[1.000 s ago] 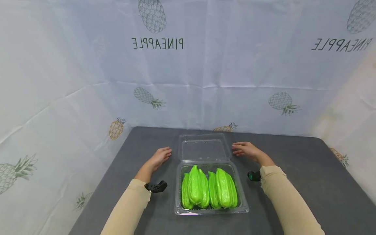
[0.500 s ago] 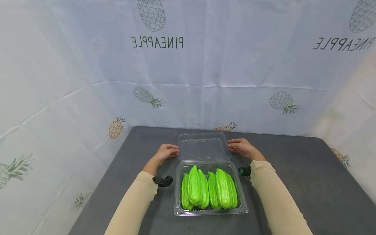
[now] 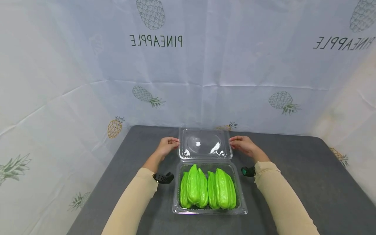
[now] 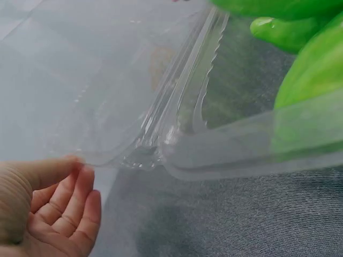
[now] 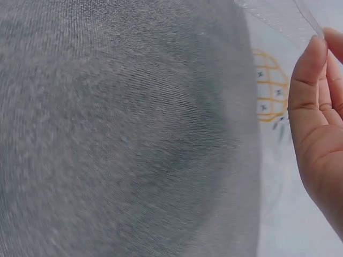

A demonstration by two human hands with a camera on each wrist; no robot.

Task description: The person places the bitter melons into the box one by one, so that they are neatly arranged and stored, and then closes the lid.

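A clear plastic clamshell box [image 3: 210, 211] stands on the table with several bright green, ridged fruits or vegetables [image 3: 194, 186] lying lengthwise in its base. Its hinged lid [image 3: 205, 143] is tilted up behind the base, catching bright reflections. My left hand [image 3: 166, 147] pinches the lid's left edge between thumb and fingers; the left wrist view shows the thumb [image 4: 56, 168] on that rim. On the opposite side my right hand [image 3: 245, 145] pinches the lid's right edge, and in the right wrist view the rim meets the thumb tip [image 5: 313, 56].
A dark grey table [image 3: 293, 169] carries the box. Behind and beside it hangs a pale curtain [image 3: 235, 62] printed with pineapples, close against the table's far edge. Black wrist devices [image 3: 164, 178] sit at both cuffs of the beige sleeves [image 3: 132, 199].
Both hands have moved inward to the lid's sides and taken hold of its edges. The lid has lifted from lying back on the table to a raised tilt. The base has barely moved.
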